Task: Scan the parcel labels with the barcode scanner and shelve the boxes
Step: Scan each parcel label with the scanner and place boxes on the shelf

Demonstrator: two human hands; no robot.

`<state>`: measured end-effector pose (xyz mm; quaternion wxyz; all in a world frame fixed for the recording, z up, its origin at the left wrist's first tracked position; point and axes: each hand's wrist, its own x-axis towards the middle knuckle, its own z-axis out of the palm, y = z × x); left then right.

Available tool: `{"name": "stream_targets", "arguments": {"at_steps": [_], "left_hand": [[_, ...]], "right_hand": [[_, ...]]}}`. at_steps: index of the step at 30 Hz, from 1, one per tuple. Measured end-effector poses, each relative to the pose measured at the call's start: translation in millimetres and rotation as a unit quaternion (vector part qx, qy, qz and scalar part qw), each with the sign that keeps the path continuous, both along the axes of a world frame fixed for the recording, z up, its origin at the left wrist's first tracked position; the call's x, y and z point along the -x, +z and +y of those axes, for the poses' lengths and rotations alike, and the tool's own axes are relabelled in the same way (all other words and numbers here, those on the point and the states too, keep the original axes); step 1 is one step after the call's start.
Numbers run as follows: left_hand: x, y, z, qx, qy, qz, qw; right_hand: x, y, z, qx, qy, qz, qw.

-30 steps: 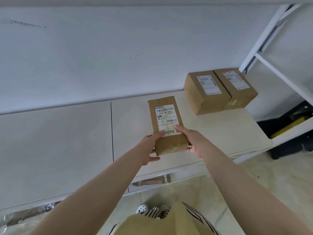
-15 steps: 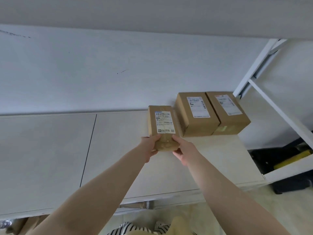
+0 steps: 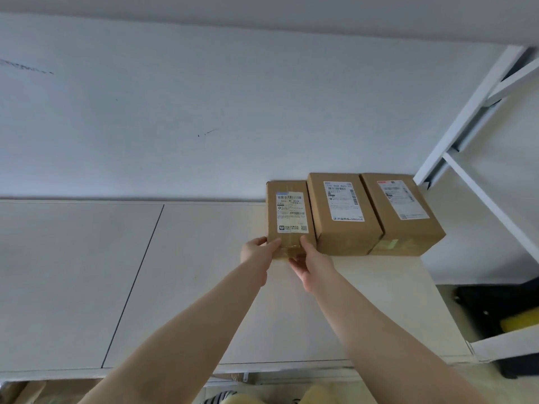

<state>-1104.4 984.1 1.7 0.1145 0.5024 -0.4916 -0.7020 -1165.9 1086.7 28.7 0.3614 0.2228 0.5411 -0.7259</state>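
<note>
A narrow brown parcel [image 3: 287, 211] with a white label lies on the white shelf top [image 3: 204, 272], pushed back against the wall and touching the left side of a larger labelled box [image 3: 341, 217]. A third labelled box [image 3: 402, 217] sits to the right of that one. My left hand [image 3: 258, 252] holds the narrow parcel's near left corner, thumb on top. My right hand [image 3: 312, 262] holds its near right end, fingers under and against the front face. No barcode scanner is in view.
A white metal rack frame [image 3: 466, 118] rises at the right, with a black and yellow object [image 3: 507, 313] low beside it. The white wall [image 3: 233, 97] runs behind the shelf top. Cardboard shows below the shelf's front edge at bottom left.
Both hands have carried the narrow parcel away from me and to the right, from the shelf's middle to the wall, and set it against the left box of the pair.
</note>
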Motion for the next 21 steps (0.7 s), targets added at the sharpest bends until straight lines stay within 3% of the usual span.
{"name": "stream_targets", "arguments": {"at_steps": [15, 21], "left_hand": [[2.1, 4.8, 2.9, 0.004, 0.006, -0.002, 1.000], [-38.4, 16.4, 1.8, -0.049, 0.028, -0.009, 0.998]], "right_hand": [[1.4, -0.8, 0.8, 0.014, -0.014, -0.004, 1.000], [-29.3, -3.7, 6.6, -0.062, 0.076, -0.029, 0.995]]}}
